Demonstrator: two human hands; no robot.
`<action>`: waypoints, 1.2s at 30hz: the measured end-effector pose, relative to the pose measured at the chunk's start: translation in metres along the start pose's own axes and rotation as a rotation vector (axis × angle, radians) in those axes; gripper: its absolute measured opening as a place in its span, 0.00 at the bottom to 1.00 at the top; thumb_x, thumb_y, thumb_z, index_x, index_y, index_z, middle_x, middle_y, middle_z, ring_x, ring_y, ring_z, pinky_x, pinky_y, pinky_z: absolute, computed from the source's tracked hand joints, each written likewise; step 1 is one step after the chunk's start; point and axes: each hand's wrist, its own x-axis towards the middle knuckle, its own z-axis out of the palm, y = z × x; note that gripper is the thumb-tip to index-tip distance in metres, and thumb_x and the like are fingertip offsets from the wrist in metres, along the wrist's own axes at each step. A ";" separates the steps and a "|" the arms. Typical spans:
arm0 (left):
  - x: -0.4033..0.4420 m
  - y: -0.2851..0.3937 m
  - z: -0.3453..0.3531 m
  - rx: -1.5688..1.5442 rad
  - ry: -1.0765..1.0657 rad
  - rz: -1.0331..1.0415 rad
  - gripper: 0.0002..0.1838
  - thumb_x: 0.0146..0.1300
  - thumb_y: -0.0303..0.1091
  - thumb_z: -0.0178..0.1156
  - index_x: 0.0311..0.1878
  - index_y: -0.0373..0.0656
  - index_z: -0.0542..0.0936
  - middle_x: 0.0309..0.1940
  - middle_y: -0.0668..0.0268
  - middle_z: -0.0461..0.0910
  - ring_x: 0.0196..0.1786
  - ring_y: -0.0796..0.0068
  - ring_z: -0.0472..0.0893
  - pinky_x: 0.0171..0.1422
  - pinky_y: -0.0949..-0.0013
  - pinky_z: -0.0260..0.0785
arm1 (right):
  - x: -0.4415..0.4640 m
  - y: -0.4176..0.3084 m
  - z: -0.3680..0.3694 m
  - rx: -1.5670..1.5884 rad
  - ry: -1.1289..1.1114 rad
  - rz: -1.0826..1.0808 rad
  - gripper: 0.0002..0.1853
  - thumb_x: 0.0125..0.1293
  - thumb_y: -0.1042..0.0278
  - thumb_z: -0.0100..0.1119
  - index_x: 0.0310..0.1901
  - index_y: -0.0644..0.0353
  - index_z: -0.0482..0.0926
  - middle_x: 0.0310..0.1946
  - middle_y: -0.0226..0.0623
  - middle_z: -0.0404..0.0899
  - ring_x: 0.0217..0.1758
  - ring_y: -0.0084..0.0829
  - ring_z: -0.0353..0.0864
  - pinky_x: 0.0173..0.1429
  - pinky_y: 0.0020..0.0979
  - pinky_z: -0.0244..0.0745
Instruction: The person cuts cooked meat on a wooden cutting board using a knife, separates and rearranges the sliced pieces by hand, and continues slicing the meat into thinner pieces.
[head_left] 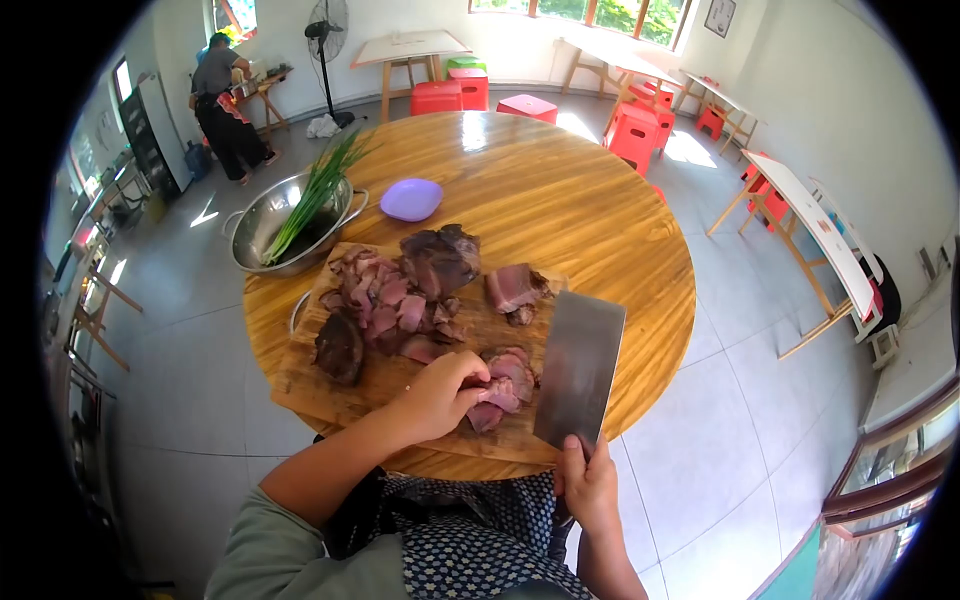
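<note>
On the wooden cutting board (300,385) lie sliced meat (375,290) in a pile and larger dark chunks of meat (440,262). My left hand (445,398) has its fingers curled on some meat slices (508,378) near the board's front edge. My right hand (588,480) grips the handle of a cleaver (580,365); its broad blade stands just right of those slices, over the board's right side. Another cut block of meat (515,288) sits behind the blade, and a dark piece (339,348) lies at the left.
A metal basin (250,235) with green onions (315,200) stands at the round table's (560,190) back left, beside a purple plate (411,199). Farther off are a person (220,100), a standing fan (325,50), red stools (632,135) and white-topped tables (820,225).
</note>
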 end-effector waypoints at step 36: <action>-0.050 0.010 -0.039 -0.598 0.014 -0.166 0.13 0.77 0.23 0.57 0.62 0.42 0.74 0.56 0.66 0.78 0.55 0.78 0.79 0.61 0.70 0.72 | 0.004 -0.001 -0.001 -0.079 0.023 0.007 0.12 0.83 0.64 0.52 0.50 0.67 0.74 0.19 0.33 0.75 0.17 0.22 0.72 0.23 0.29 0.67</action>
